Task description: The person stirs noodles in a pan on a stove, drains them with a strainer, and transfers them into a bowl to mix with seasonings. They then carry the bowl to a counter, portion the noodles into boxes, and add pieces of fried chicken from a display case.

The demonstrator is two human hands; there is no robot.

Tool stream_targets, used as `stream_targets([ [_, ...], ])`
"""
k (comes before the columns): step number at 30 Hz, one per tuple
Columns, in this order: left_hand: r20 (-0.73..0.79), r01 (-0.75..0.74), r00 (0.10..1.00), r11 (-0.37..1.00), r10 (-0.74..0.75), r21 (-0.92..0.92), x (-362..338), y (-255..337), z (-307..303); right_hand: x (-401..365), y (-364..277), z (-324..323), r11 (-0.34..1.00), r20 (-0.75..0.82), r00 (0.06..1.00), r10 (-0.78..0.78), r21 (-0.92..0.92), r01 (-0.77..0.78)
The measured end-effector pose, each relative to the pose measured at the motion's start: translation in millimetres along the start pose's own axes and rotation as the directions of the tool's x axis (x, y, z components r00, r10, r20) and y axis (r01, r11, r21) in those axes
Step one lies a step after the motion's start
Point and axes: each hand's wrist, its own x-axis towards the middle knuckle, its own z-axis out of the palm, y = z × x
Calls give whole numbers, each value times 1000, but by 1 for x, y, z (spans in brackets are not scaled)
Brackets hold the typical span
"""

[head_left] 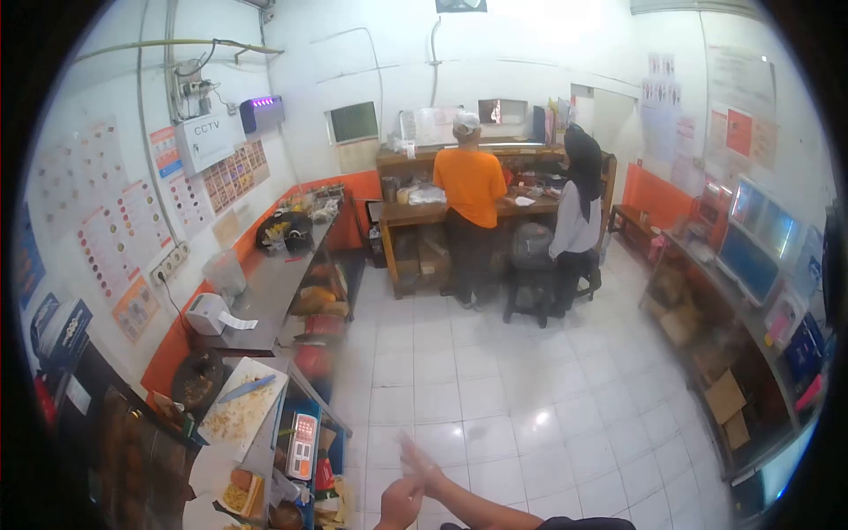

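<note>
Low in the view, my left hand (402,502) is closed, with its fingers curled against the base of my right hand (422,466). Whatever it may hold is hidden. My right hand points up and left, its fingers stretched out and blurred, with nothing visible in them. Both hands are over the white tiled floor (495,424). To their left, a digital scale (302,446) stands by a white cutting board (243,405) with crumbs and a blue knife (248,388) on it. Below the board, an open box holds food (237,495).
A person in an orange shirt (469,187) and a person in a black head covering (579,212) are at the back counter (415,213). A label printer (208,314) stands on the left counter (265,305). Shelving (715,340) lines the right side; stools (528,296) stand near the back.
</note>
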Motion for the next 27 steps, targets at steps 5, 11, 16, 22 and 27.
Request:
stream_targets([
  [5,127,166,978,986,-166,10,-25,8,-11,-11,10,10,961,-42,992,-115,-259,100],
  [11,50,339,939,940,-340,23,-79,14,-49,-3,69,35,585,400,818,-413,-572,575],
  [16,-208,314,931,949,-299,41,-132,20,-101,-26,76,127,977,292,955,-51,-183,108],
  [22,-502,593,745,781,-440,195,-255,-21,-182,-73,150,252,976,446,890,95,133,-171],
  [27,-267,525,833,845,-484,106,-349,17,-290,-155,223,358,992,622,776,101,-2,-128],
])
